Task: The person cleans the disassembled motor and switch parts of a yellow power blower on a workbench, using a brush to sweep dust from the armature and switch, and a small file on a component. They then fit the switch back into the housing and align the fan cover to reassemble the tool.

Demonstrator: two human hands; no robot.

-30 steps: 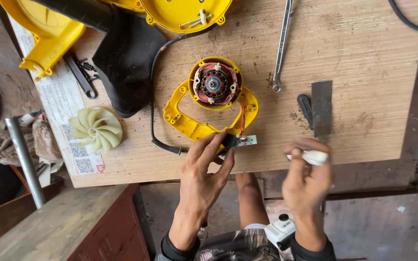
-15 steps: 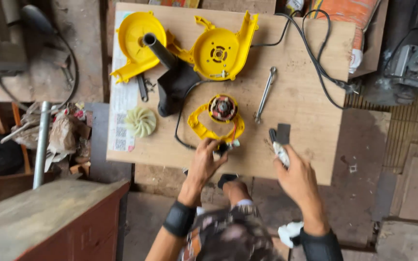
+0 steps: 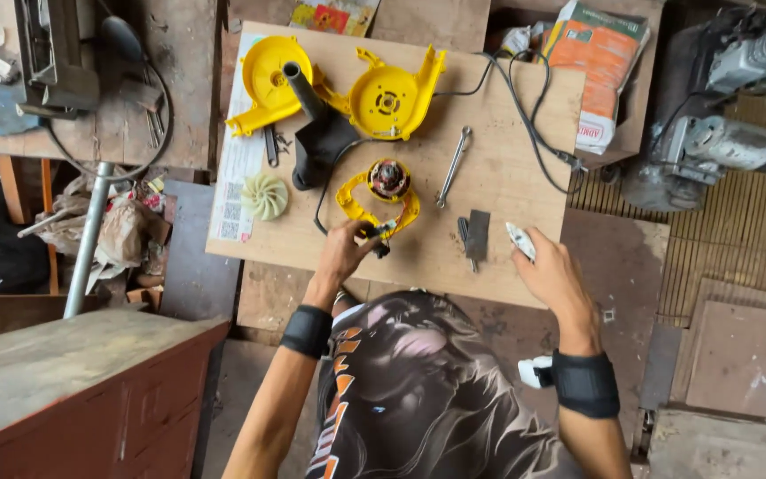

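Motor assembly, a copper-wound core seated in a yellow plastic bracket, lies near the middle of the plywood board, between the cream fan wheel and the spanner. Our left hand pinches a small dark part with thin wires at the bracket's near edge, fingertips closed on it. Our right hand, off the board's right corner, is curled around a small white tool. We judge the core dense and heavy for its size and the bracket stiff but thin, liable to crack if levered. The wires look fine and fragile, not to be pulled. Best hold: the bracket's rim or the motor body, never the leads. Two yellow housing halves rest at the far edge.
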